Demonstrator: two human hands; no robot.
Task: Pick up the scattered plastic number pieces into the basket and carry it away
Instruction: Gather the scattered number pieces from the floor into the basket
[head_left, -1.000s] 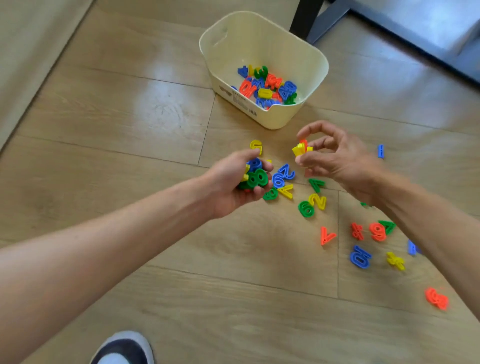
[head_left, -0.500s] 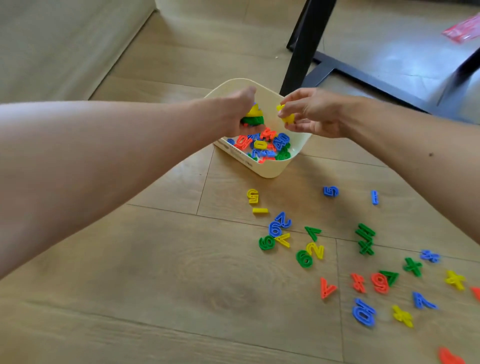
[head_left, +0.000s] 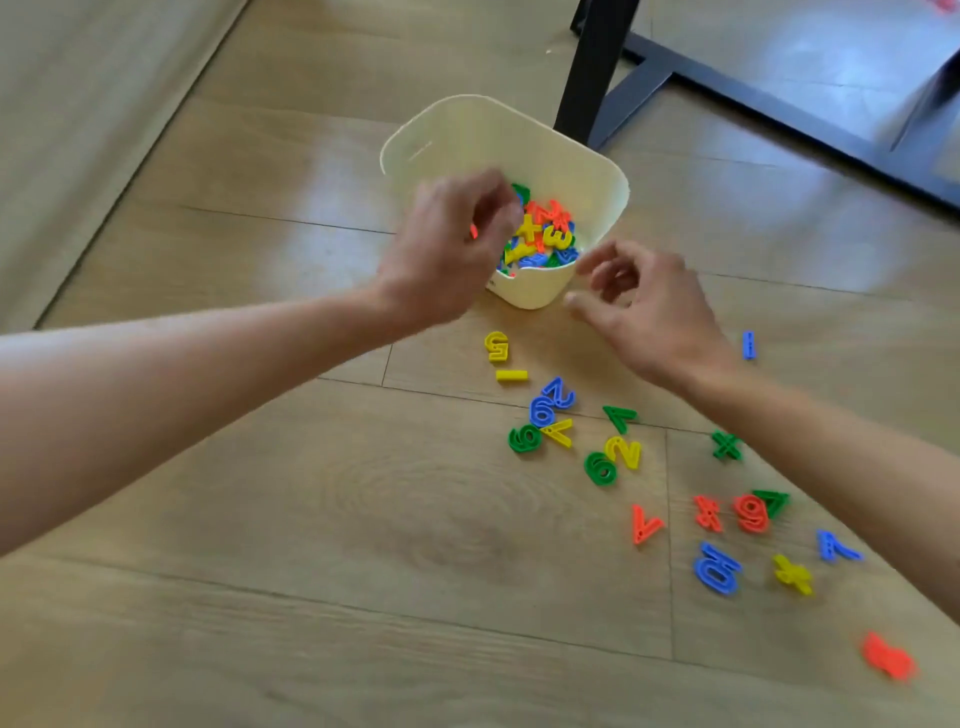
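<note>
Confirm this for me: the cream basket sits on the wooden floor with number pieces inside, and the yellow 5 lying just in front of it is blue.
Not quite. The head view shows the cream basket on the wooden floor with number pieces inside, but the 5 lying just in front of it is yellow, not blue.

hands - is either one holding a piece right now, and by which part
The right hand is open and holds nothing. The left hand, over the basket, has curled fingers; an orange speck shows beside it, but whether it grips a piece cannot be told.
</note>
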